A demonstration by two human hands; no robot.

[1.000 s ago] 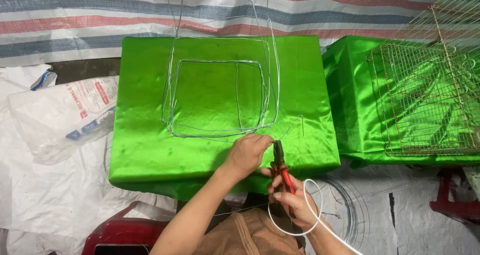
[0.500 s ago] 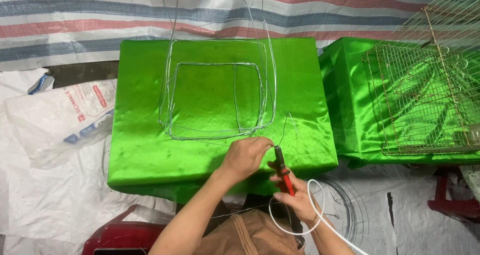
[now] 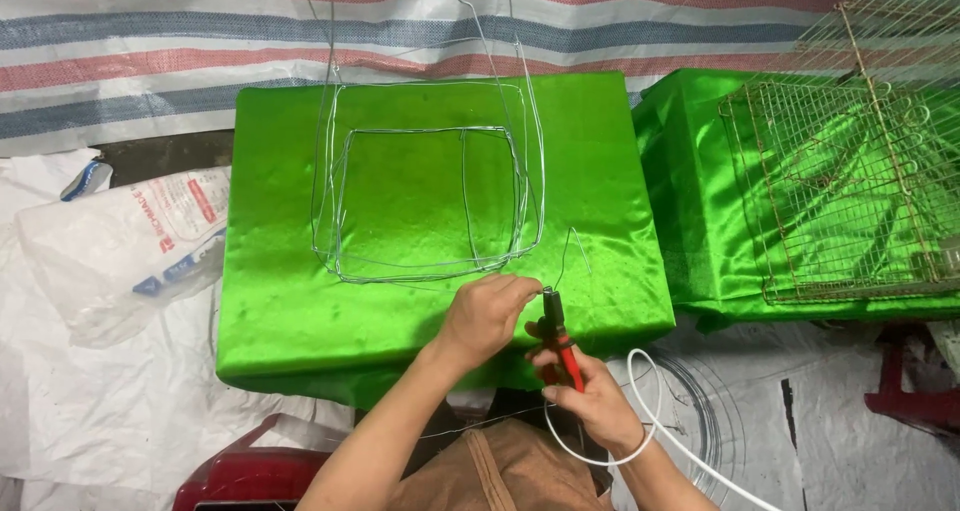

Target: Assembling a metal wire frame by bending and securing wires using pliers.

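The left hand (image 3: 487, 316) pinches the thin wire (image 3: 562, 261) at its fingertips, steadying it just beside the pliers' tip. The right hand (image 3: 590, 391) is closed around the red-handled pliers (image 3: 558, 336), apparently nipping that wire. Beyond the fingers, a bent wire frame (image 3: 430, 186) lies on the green satin-covered table (image 3: 290, 301), against a striped tarp (image 3: 150, 61).

- Green satin-covered tables: two, one (image 3: 300, 301) in front, one (image 3: 690, 191) to the right.
- Bent wire frames (image 3: 420, 171): one bundle; loop count cannot be told.
- Red-handled pliers (image 3: 560, 336): one.
- Wire mesh cages (image 3: 850, 191): one.
- Plastic bags (image 3: 120, 251): one.
- Hands: two, left (image 3: 487, 316), right (image 3: 592, 401).
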